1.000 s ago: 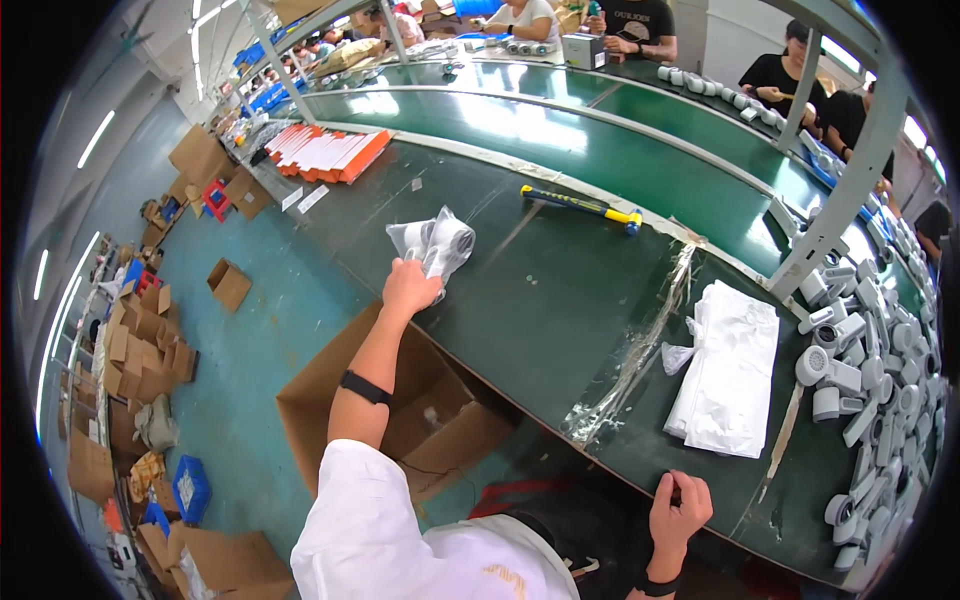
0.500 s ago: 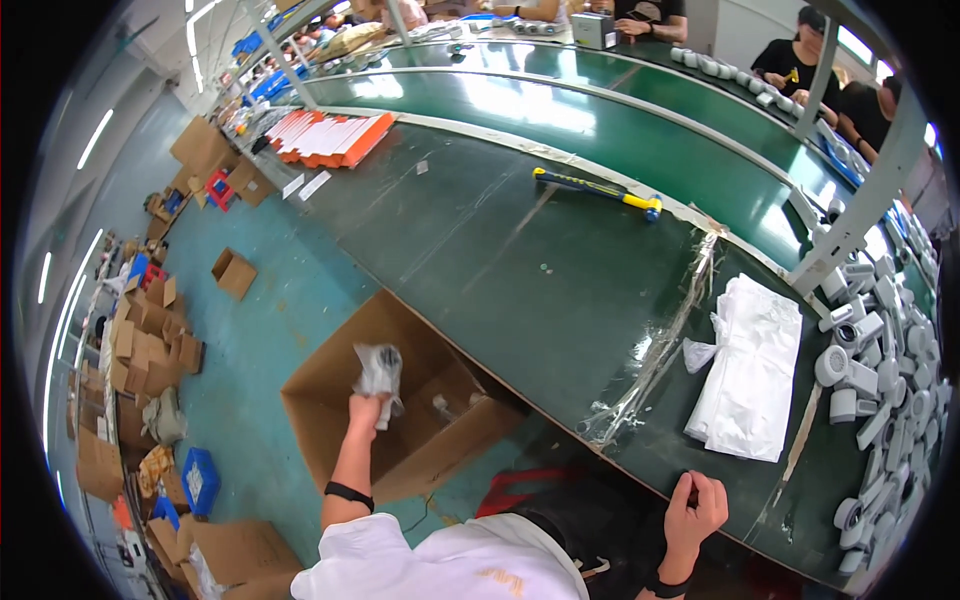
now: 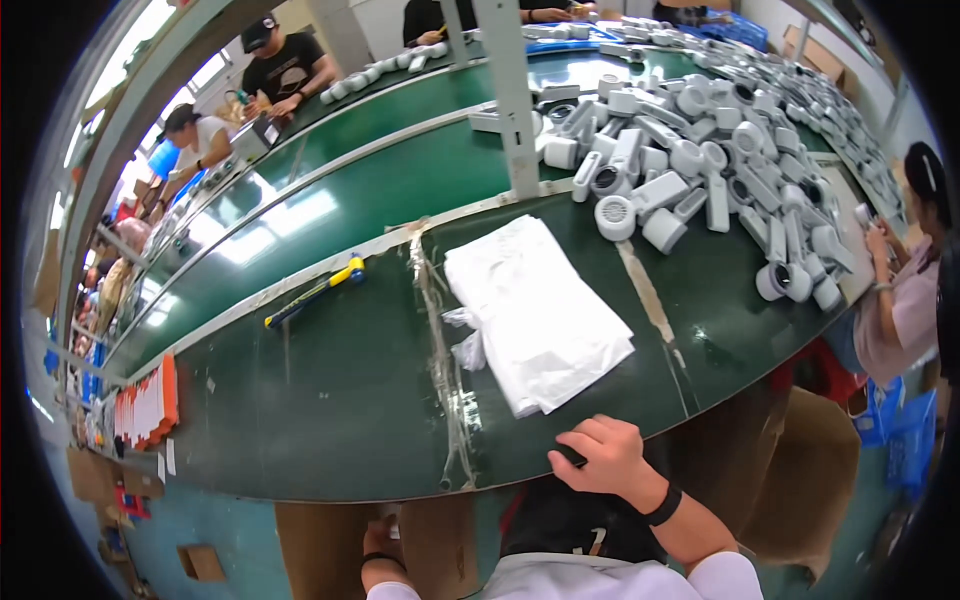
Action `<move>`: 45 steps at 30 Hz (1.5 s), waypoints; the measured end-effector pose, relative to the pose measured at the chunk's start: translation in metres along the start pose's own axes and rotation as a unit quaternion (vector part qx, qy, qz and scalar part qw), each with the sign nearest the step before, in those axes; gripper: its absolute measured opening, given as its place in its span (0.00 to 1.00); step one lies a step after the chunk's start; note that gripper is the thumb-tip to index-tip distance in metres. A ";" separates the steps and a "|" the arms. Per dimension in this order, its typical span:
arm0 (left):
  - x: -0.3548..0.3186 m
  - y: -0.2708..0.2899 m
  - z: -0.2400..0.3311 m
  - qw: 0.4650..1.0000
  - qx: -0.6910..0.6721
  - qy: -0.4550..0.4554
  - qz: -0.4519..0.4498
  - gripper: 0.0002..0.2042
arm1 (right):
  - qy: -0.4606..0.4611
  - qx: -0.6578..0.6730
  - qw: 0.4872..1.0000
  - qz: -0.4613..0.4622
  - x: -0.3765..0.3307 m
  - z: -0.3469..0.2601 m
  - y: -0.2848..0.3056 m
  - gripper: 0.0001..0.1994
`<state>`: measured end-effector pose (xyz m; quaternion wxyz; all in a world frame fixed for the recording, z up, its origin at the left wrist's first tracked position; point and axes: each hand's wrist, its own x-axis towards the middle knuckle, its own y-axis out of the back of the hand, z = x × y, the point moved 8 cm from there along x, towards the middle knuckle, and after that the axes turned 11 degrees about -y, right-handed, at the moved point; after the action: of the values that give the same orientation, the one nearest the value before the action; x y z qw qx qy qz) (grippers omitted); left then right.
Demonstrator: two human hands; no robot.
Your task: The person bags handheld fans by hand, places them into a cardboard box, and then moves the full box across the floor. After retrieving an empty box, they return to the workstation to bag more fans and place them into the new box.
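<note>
Left hand (image 3: 380,545) now lowered beside brown cardboard box (image 3: 440,545), grip unclear, right hand (image 3: 600,455) curled empty on dark green surface (image 3: 330,400) edge near stacked white plastic bags (image 3: 535,315)

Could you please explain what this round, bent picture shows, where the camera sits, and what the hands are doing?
There is no machine here. A fisheye camera worn on a person's head looks down at their bare hands, so straight edges curve. The right hand rests, fingers curled, on the near edge of the green table; whether it holds anything cannot be told. The left hand is low, at a cardboard box under the table, mostly hidden. On the table lie a stack of white plastic bags, a strip of clear tape, a yellow-tipped tool and a heap of white plastic parts. Other people work at the far side and on the right.
</note>
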<state>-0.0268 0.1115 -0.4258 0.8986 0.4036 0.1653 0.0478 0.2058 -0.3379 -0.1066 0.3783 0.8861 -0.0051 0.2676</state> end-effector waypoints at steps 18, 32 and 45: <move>-0.060 0.252 0.124 0.777 -0.004 -0.013 0.629 0.24 | -0.134 0.135 0.982 0.012 0.036 0.051 0.116 0.09; 0.042 0.162 0.393 0.889 -0.212 -0.309 0.264 0.06 | -0.460 -0.351 0.816 -0.014 0.141 0.303 0.216 0.25; 0.067 0.093 0.561 0.842 0.072 -0.525 0.102 0.12 | -0.315 0.257 0.914 0.022 0.103 0.165 0.183 0.20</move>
<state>0.2290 -0.2095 -0.0270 0.8093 0.4468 -0.3700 -0.0921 0.3329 -0.5600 -0.0296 0.1106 0.9907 -0.0747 -0.0248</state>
